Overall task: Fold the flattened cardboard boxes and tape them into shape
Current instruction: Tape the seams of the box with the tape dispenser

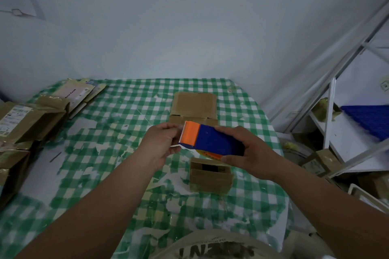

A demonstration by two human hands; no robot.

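A: Item one, tape dispenser (pixel 210 141): our right hand (pixel 248 153) wraps its blue body; our left hand (pixel 162 145) pinches at the orange cutter end, seemingly the tape's free end. Long axis runs left-right.

B: Item two, small folded box (pixel 210 176): on the table just below the dispenser, nearer our right hand. A second box (pixel 194 106) lies beyond the dispenser.

On the surface (pixel 109 153), a flattened box (pixel 194 105) lies at the far middle and a folded box (pixel 210 181) stands nearer; between them, above the surface, both hands hold a tape dispenser (pixel 212 141). Stacked boxes (pixel 27 124) lie left, a shelf (pixel 347 132) right
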